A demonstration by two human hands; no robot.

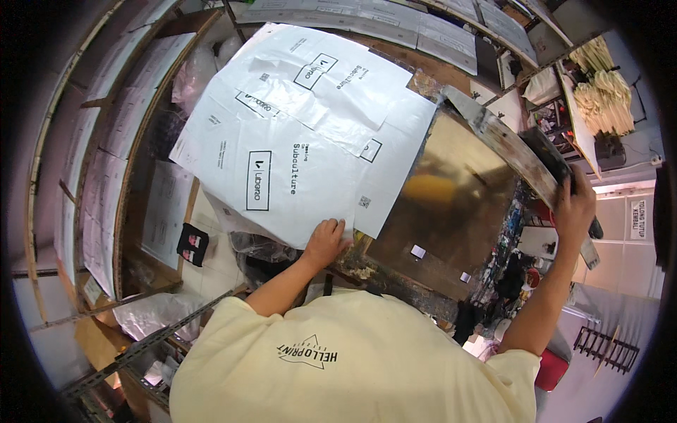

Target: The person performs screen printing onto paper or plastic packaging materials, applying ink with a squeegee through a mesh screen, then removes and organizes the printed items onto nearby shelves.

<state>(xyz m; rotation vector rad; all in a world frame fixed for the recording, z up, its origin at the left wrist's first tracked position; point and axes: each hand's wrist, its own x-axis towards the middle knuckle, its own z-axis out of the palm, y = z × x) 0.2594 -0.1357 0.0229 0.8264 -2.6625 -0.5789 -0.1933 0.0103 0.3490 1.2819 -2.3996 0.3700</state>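
Observation:
Printed white plastic mailing bags (282,141) lie spread over the left part of the work table, overlapping one another. At their near edge my left hand (326,238) is closed, its fingers on top of the plastic. A brown board (430,247) with a shiny surface and two small pale squares shows right of the bags. Out to the right, my right hand (577,204) is wrapped round the side of a worn screen-printing frame (504,144), which stands tilted and is seen nearly edge-on. A black bar (543,154) lies against the frame beside that hand.
Racks hold flat white printed sheets along the left (106,204) and the back (381,28). A black folded cloth (192,244) lies at the left. Paint-stained table edge (504,240) runs near my right arm. Pale bundles (599,84) hang at the far right.

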